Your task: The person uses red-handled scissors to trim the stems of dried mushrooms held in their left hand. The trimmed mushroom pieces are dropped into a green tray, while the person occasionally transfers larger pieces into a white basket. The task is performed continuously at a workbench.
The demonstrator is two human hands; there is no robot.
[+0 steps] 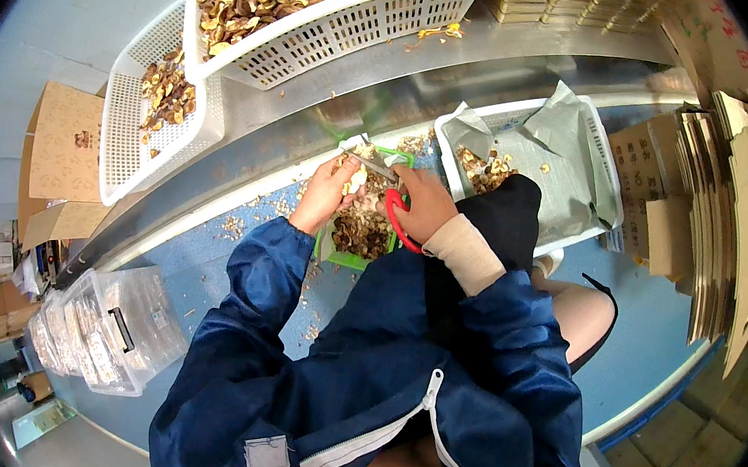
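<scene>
My left hand (327, 191) holds a pale, yellowish mushroom piece (355, 178) between thumb and fingers. My right hand (426, 203) is closed around the red handle of a pair of scissors (395, 218), whose metal blades point left, at the mushroom piece. Below both hands stands a green basket (350, 260) holding brown mushroom trimmings (364, 232). To the right, a white plastic basket (607, 152) lined with grey-white sheeting contains some sliced mushrooms (488, 170). My right knee partly covers its near edge.
On the steel table (391, 74) stand a large white basket (362, 24) heaped with dried mushrooms and a smaller white basket (109, 151) with fewer. Flattened cardboard (710, 221) is stacked at right. A clear plastic bin (138, 332) sits on the blue floor at left, near scattered mushroom bits (232, 227).
</scene>
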